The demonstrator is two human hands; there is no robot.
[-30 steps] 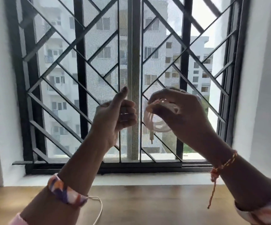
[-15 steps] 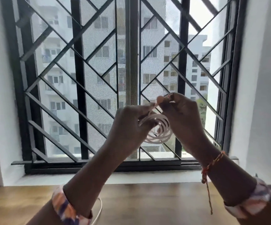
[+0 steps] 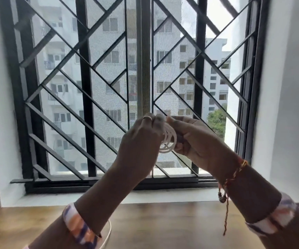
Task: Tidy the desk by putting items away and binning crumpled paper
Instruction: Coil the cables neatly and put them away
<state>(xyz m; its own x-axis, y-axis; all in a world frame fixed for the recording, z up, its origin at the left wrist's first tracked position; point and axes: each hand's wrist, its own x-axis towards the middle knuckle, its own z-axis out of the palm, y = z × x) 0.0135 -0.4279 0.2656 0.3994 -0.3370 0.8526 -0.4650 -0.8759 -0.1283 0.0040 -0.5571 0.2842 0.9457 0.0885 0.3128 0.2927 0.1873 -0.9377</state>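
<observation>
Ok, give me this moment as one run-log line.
step: coiling white cable | left hand: holds coil | right hand: holds coil | where: raised above desk, before window grille

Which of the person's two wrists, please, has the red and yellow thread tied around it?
The right wrist, below the right hand, carries the red and yellow thread, its ends dangling. The left wrist is bare.

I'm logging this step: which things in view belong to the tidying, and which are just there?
In the job:
white cable coil, held up between both hands
left hand, gripping the coil
right hand, pinching the coil
loose cable end by the left sleeve
wooden desk

Just there:
window grille
red wrist thread
</observation>
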